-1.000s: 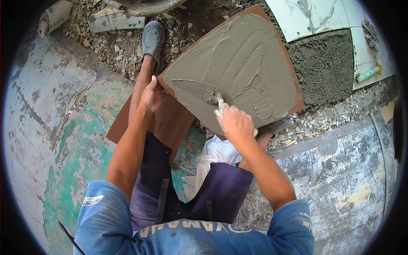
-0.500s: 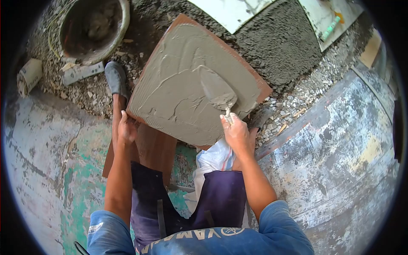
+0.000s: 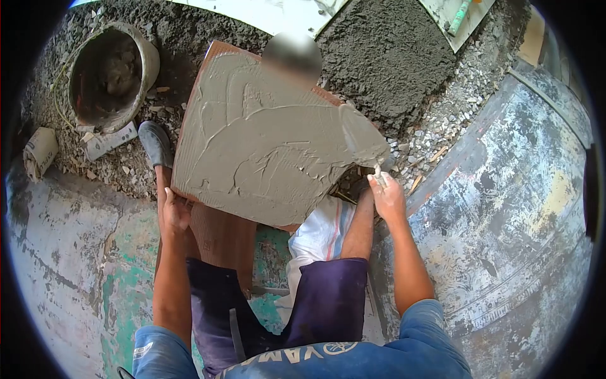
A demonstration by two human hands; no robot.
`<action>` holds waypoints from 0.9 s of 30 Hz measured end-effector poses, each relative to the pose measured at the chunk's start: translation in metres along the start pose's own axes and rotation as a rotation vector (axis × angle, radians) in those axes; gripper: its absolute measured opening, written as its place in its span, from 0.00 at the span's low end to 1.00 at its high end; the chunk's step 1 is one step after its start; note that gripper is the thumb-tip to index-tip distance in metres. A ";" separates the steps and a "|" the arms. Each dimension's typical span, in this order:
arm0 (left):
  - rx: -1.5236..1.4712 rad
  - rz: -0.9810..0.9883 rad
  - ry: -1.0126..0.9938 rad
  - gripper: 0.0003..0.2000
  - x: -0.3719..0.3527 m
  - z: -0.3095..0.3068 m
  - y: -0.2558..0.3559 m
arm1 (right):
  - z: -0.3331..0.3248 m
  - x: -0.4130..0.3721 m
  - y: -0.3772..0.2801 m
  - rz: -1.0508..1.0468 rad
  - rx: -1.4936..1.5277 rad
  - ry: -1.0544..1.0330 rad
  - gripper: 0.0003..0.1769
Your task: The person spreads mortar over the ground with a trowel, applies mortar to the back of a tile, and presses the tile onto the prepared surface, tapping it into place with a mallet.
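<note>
**Mortared tile held at the knees, trowel at its right edge**

Head view, looking down past the knees.

- Tile (image 3: 259, 145): large, reddish-brown at the rim and face-down, with its back coated in wet grey mortar marked by ridges and swirls. It is propped tilted in front of the person's legs. The near edge sits above the knees and the far edge points toward the mortar bed (image 3: 391, 57).
- Left hand (image 3: 173, 211): at the tile's near-left corner, fingers curled over the edge and gripping it, with the thumb on the mortared side.
- Right hand (image 3: 388, 199): fist closed around the handle of a trowel (image 3: 363, 139). The blade is smeared with grey mortar and lies on the tile's right edge. Whether its tip overhangs the rim cannot be told.
- Second brown tile (image 3: 221, 234): underneath, leaning by the left leg just below the left hand.
- White sack (image 3: 315, 237): between the legs, under the held tile's near edge.
- Shoe (image 3: 154, 144): left of the tile, on gravel (image 3: 442, 126).
- Bucket (image 3: 110, 76): upper left, caked inside with grey mortar, well apart from both hands.
- White marbled floor tile (image 3: 265, 12): already laid, at the top edge beside the mortar bed.
- Green-handled tool (image 3: 459, 18): top right, lying on another laid tile.
</note>
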State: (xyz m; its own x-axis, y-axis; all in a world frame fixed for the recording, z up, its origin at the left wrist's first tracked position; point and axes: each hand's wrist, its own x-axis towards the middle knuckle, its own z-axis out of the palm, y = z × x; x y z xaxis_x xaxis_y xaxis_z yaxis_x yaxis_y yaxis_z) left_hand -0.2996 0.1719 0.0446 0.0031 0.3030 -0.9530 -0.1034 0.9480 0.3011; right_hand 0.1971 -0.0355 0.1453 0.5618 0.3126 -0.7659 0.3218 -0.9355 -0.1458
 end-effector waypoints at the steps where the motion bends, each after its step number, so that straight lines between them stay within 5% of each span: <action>1: 0.002 0.000 0.017 0.33 -0.001 0.003 0.002 | -0.005 0.000 0.001 0.029 -0.043 0.009 0.24; 8: -0.057 -0.014 -0.007 0.33 -0.001 0.006 0.000 | -0.023 0.001 0.022 -0.379 -0.567 0.646 0.19; 10: -0.152 -0.068 0.004 0.26 0.009 -0.007 -0.007 | -0.031 0.007 0.020 -0.536 -0.605 0.700 0.19; 11: -0.125 -0.040 -0.215 0.25 0.024 -0.041 -0.022 | -0.027 0.017 0.006 -0.655 -0.648 0.755 0.19; 13: -0.158 -0.033 0.124 0.21 0.011 -0.006 -0.012 | -0.025 0.030 -0.061 -0.798 -0.574 0.693 0.19; 18: -0.222 -0.007 0.064 0.19 0.005 -0.005 -0.013 | 0.005 0.068 -0.252 -1.201 -0.355 0.436 0.15; 21: -0.108 0.080 0.040 0.20 0.001 -0.009 -0.009 | 0.050 0.064 -0.374 -1.097 -0.225 0.141 0.20; 22: 0.002 0.142 0.009 0.20 0.000 -0.012 -0.010 | 0.064 0.062 -0.406 -0.852 -0.186 -0.139 0.21; 27: 0.255 0.136 0.022 0.20 -0.004 -0.018 -0.001 | 0.161 0.050 -0.460 -0.299 0.369 -0.580 0.19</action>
State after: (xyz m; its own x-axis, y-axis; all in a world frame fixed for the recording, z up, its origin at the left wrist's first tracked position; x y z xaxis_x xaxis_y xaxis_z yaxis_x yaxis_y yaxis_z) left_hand -0.3176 0.1682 0.0481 -0.0150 0.4294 -0.9030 0.1525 0.8935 0.4223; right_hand -0.0450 0.3840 0.0731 -0.0344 0.5207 -0.8530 0.0634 -0.8507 -0.5218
